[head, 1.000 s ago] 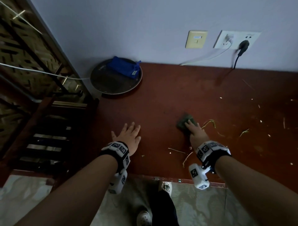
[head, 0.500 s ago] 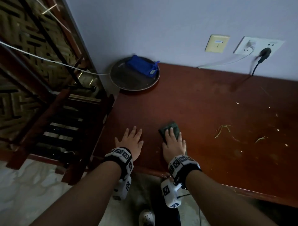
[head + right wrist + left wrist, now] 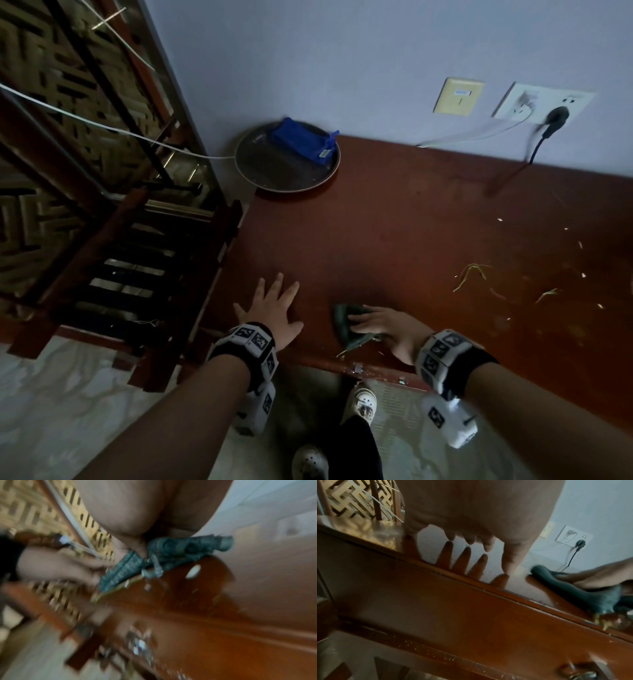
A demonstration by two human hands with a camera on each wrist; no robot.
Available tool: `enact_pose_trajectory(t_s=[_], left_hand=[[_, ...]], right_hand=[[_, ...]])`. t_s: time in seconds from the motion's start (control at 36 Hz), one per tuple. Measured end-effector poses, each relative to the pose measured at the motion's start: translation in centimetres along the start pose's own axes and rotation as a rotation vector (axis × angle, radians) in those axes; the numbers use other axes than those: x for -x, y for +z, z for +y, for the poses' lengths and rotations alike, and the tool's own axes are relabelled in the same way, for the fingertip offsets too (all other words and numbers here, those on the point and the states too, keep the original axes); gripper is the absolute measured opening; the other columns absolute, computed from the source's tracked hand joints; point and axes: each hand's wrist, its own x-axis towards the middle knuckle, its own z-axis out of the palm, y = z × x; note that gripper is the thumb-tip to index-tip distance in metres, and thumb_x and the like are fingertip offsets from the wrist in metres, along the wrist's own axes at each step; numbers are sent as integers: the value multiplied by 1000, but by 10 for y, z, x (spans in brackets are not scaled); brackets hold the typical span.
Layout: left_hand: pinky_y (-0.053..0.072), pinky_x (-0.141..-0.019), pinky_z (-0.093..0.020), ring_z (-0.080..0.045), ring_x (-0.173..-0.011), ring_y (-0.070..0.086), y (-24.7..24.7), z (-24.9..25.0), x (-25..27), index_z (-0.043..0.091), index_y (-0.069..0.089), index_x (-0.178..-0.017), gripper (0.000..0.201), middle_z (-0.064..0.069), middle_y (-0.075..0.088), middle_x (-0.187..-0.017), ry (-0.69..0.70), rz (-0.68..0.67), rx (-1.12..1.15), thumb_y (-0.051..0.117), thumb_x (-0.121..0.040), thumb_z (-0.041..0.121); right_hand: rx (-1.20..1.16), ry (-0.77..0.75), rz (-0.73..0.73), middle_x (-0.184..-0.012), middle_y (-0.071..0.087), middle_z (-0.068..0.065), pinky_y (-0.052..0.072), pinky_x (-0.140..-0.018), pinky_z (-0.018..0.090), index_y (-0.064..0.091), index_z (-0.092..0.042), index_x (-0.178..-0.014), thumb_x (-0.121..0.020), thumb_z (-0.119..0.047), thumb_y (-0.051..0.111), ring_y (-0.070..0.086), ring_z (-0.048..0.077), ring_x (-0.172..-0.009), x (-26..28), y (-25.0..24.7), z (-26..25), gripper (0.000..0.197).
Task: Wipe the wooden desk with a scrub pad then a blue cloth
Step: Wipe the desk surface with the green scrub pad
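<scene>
The dark green scrub pad [image 3: 344,323] lies near the front edge of the reddish wooden desk [image 3: 428,240]. My right hand [image 3: 380,327] presses on it with straight fingers that point left. The pad also shows in the left wrist view [image 3: 583,593] and, blurred, in the right wrist view [image 3: 175,550]. My left hand [image 3: 274,308] rests flat on the desk with fingers spread, just left of the pad and not touching it [image 3: 471,539]. The blue cloth [image 3: 303,142] lies folded in a dark round tray [image 3: 274,174] at the desk's back left corner.
Thin green strands [image 3: 472,272] and pale crumbs lie scattered on the desk's right part. A little debris [image 3: 346,353] sits at the front edge by the pad. Wall sockets [image 3: 544,106] with a black plug and cables stand behind. A wooden lattice frame [image 3: 85,137] stands left.
My right hand has dragged the pad left and toward the front edge, and its fingers have turned to point left. The left hand stays flat in place. The camera view shifted.
</scene>
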Motion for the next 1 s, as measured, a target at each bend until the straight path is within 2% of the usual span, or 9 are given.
enact_pose_trajectory(t_s=[0.08, 0.14, 0.22, 0.28, 0.36, 0.5, 0.72, 0.83, 1.0], left_hand=[[10, -109, -71, -23, -146, -19, 1, -3, 4, 53, -1, -147, 76, 16, -20, -158, -16, -24, 7, 50, -90, 56], [7, -109, -71, -24, -145, -21, 4, -6, 6, 54, -4, -146, 75, 15, -22, -157, -7, -49, -14, 46, -91, 59], [7, -109, -71, -24, -145, -22, 6, -9, 7, 55, -7, -145, 73, 15, -22, -157, 7, -54, -32, 43, -91, 62], [7, -109, -72, -24, -145, -22, 5, -9, 6, 55, -6, -145, 73, 16, -22, -157, 11, -58, -23, 44, -91, 62], [7, -108, -71, -23, -145, -21, 4, -10, 4, 57, -3, -145, 74, 17, -21, -157, 13, -68, -11, 46, -90, 62], [7, -108, -71, -22, -145, -21, 5, -10, 2, 58, -2, -144, 75, 19, -20, -157, 1, -67, -9, 49, -88, 62], [8, -108, -71, -21, -145, -22, 4, -12, 1, 59, -2, -144, 74, 20, -22, -156, -5, -89, -9, 48, -89, 63], [8, -109, -70, -21, -145, -22, 3, -10, 4, 58, -3, -144, 74, 19, -22, -156, -16, -91, -15, 47, -90, 62], [11, -110, -69, -23, -147, -16, -1, 0, 6, 54, 1, -147, 70, 16, -19, -158, -31, -100, 7, 46, -93, 56]], right_hand=[[-553, 266, 269, -128, 51, -15, 49, -89, 19, 64, -21, -119, -86, 18, 39, 45, 9, -121, 11, -10, 3, 56], [-740, 331, 514, -130, 53, -5, 54, -76, 16, 66, -12, -115, -79, 27, 29, 47, 13, -119, 9, -16, 9, 64], [-622, 417, 680, -140, 47, -7, 42, -103, 23, 61, -25, -123, -77, 18, 33, 43, 15, -129, -10, -21, 25, 68], [-473, 573, 588, -151, 32, -8, 28, -115, 39, 46, -33, -136, -81, 5, 37, 30, 23, -138, -25, -21, 27, 68], [-201, 680, 387, -157, 5, -16, 2, -118, 44, 21, -40, -146, -87, -15, 41, 0, 25, -146, -51, -13, 18, 67], [0, 397, 274, -156, 3, -20, 0, -117, 45, 17, -46, -145, -93, -25, 40, -5, 22, -146, -78, 2, -14, 61], [260, -69, 51, -155, 5, -24, -2, -117, 41, 23, -46, -144, -89, -6, 44, -8, 14, -145, -39, 22, -23, 71], [227, -194, -122, -154, 13, -23, 1, -115, 38, 34, -40, -142, -93, -28, 52, -5, 7, -143, -7, 26, -9, 53], [63, -265, -88, -142, 43, -11, 1, -112, 9, 58, -17, -129, -95, -15, 51, 10, -2, -134, 47, 18, 31, 34]])
